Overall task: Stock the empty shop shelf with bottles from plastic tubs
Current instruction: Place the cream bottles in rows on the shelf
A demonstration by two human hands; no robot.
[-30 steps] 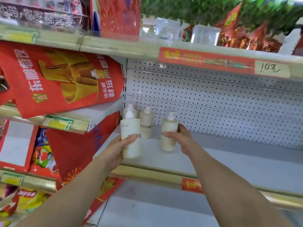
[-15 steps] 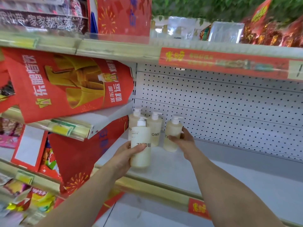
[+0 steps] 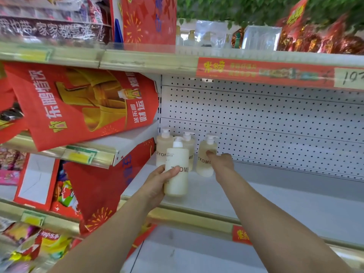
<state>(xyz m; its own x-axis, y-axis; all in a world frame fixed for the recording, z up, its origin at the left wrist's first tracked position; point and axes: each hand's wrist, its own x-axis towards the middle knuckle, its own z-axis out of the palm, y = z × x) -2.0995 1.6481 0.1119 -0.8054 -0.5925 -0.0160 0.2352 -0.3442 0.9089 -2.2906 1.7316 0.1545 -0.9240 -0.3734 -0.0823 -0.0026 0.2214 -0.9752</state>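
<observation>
Our left hand wraps a cream plastic pump bottle; our right hand grips another beside the perforated white back panel; crowding could topple neighbours.

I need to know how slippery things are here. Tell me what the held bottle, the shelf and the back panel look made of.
Held bottle: likely plastic, matte cream and opaque, with a white pump; no glassy shine.
Shelf: looks like painted metal, smooth pale grey with a soft sheen.
Back panel: probably white painted sheet metal, shown by its regular punched holes.
</observation>
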